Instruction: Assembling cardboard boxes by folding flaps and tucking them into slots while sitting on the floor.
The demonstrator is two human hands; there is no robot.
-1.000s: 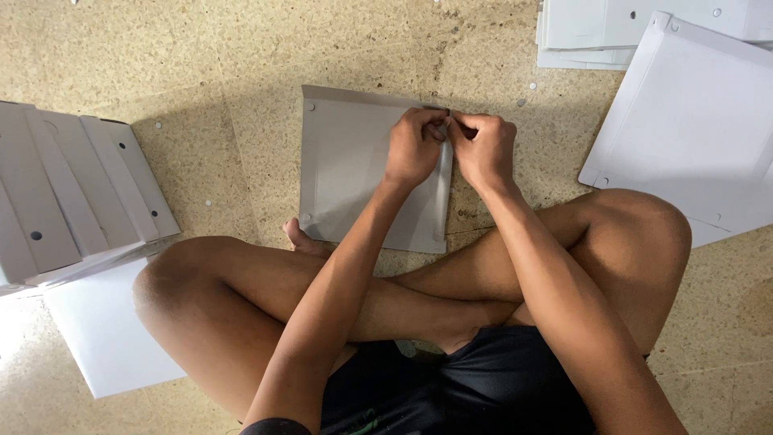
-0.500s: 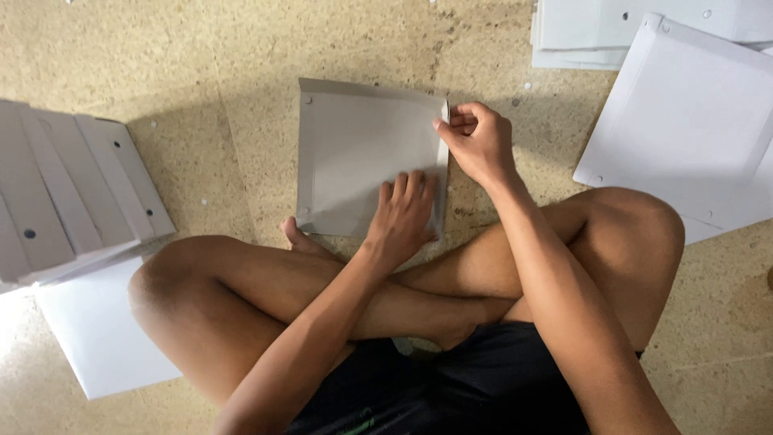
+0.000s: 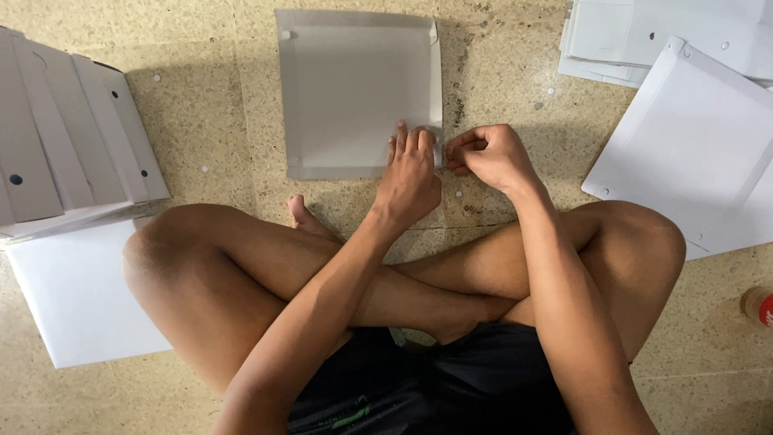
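The flat grey cardboard box blank (image 3: pixel 354 93) is laid on the speckled stone floor (image 3: pixel 217 121), its near right corner pressed flat by the left hand (image 3: pixel 411 173) and pinched by the right hand (image 3: pixel 487 155), with folding apparently barely begun beside finished white boxes (image 3: pixel 68 149).

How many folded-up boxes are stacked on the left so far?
5 that I can tell: the finished boxes lean against one another in a row at the left edge, above a flat white sheet. The frame cuts the row, so more may be hidden.
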